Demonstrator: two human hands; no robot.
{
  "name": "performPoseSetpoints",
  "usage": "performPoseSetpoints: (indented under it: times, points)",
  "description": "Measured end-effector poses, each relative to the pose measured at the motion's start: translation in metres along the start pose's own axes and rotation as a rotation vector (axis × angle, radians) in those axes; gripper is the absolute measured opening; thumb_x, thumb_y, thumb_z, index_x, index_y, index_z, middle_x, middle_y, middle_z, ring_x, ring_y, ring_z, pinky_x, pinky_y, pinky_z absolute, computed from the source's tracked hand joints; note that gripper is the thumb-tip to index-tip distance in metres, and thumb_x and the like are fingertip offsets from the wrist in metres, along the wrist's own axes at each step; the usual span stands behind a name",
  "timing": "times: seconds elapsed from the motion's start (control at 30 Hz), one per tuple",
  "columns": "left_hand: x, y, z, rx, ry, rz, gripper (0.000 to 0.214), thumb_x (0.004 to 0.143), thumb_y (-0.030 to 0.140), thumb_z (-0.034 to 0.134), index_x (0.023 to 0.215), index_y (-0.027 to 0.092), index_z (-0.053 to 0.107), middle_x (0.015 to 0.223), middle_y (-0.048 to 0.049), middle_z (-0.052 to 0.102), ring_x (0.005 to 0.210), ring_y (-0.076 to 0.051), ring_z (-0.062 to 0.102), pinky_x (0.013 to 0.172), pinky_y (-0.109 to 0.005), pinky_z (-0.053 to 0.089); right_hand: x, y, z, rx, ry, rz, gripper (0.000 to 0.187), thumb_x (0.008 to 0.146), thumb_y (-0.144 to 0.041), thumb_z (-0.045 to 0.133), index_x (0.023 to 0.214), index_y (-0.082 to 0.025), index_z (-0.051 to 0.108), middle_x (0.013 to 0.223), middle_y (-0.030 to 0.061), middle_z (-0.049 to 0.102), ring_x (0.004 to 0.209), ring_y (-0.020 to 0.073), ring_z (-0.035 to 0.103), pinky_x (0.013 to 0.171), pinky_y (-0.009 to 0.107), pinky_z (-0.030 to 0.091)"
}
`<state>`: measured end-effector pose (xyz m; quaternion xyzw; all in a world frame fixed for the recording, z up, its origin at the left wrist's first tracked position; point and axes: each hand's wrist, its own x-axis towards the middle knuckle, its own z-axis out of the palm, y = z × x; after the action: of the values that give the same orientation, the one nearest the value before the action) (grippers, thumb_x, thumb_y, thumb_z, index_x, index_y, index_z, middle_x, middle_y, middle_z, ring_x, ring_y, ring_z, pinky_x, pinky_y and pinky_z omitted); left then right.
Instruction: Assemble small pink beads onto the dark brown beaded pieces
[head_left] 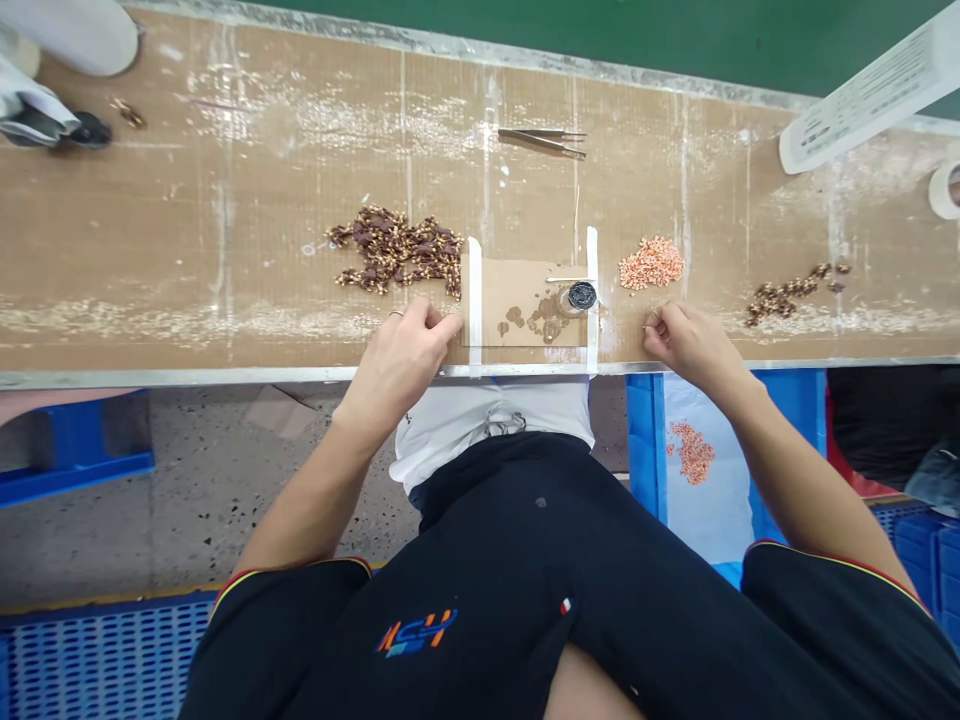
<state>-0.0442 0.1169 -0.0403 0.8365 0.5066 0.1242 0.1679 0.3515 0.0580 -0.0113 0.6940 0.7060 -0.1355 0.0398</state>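
My left hand (409, 345) rests near the bench's front edge with its fingers curled and pinched together, just below a pile of small brown parts (397, 250); what the fingertips hold is too small to make out. My right hand (686, 335) is also curled, fingertips pinched at its left side, below a small heap of pink parts (651, 263). Between the hands lies a taped-down cardboard pad (525, 300) with a small round dark part (582, 295) at its right end.
Tweezers (544, 140) lie farther back on the brown bench (225, 250). More brown parts (787, 292) sit at the right, with a tape roll (946, 190) at the edge. A blue bin (705, 470) holding pink parts stands below the bench.
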Motion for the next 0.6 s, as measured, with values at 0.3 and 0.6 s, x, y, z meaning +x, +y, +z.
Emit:
performPoseSetpoints:
  times: [0.3,0.6]
  points:
    - [-0.003,-0.013,0.001,-0.345,0.159,-0.028,0.022,0.093,0.019,0.061,0.102,0.025,0.081,0.095,-0.0061,0.072,0.075,-0.019,0.066,0.074,-0.034,0.058,0.024,-0.048,-0.042,0.083,0.077,-0.104,0.013,0.091,-0.021,0.054,0.082,-0.029,0.047,0.086,0.0073,0.069,0.078,0.0239,0.064,0.080,0.036,0.050]
    - [-0.011,-0.012,0.028,-0.834,0.382,-0.286,0.017,0.092,0.028,0.067,0.105,0.022,0.075,0.092,-0.0038,0.079,0.078,-0.014,0.074,0.072,-0.027,0.063,0.043,-0.079,-0.043,-0.138,0.054,-0.224,0.017,0.091,-0.018,0.051,0.088,-0.024,0.066,0.091,0.0110,0.075,0.080,0.0251,0.064,0.069,0.036,0.042]
